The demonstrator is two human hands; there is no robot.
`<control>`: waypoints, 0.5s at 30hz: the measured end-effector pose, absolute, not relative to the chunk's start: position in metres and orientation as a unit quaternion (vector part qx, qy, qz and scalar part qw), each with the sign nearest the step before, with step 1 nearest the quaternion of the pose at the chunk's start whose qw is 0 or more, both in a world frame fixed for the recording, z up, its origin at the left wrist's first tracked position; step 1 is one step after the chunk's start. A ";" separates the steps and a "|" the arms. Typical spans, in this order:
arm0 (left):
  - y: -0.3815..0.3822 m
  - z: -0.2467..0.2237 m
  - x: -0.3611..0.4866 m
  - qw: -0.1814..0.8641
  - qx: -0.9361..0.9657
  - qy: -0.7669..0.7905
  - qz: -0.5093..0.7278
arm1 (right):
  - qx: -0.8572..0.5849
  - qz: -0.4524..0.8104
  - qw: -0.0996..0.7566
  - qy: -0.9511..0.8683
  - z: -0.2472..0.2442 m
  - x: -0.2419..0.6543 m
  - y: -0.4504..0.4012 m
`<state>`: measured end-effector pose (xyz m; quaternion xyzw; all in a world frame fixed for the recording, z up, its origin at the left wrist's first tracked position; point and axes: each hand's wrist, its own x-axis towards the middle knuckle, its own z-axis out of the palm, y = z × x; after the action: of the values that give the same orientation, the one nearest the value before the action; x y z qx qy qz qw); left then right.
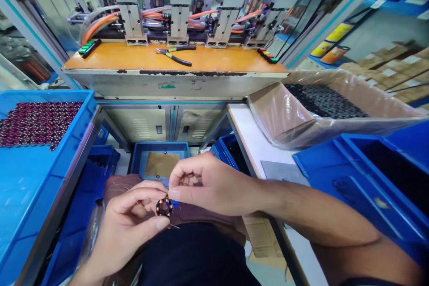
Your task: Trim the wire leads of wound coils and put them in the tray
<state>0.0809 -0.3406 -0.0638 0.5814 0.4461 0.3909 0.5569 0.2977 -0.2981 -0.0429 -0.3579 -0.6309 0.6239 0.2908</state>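
A small black ring with copper windings (164, 207) sits between the thumb and fingers of my left hand (134, 214), low in the middle of the view. Thin wire ends stick out from it, one at its lower right. My right hand (204, 183) meets the ring's upper right edge, its thumb and index finger pinched together; a fine wire seems to be between them, though it is too small to tell for sure. The other fingers of my right hand are curled.
Pliers (176, 54) lie on the orange machine ledge (221, 60). At the left, a blue bin (30, 178) holds many small wound parts. A plastic-lined box (278, 114) of dark parts and a blue crate (338, 174) stand at the right. A blue tray (136, 161) lies below.
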 end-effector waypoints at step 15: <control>-0.340 -0.063 0.082 0.596 0.550 0.440 0.387 | -0.338 0.529 0.212 -0.749 -0.036 0.298 -0.291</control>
<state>0.0822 -0.3398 -0.0627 0.5499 0.4395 0.3865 0.5959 0.2983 -0.2913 -0.0364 -0.3379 -0.7488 0.5291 0.2124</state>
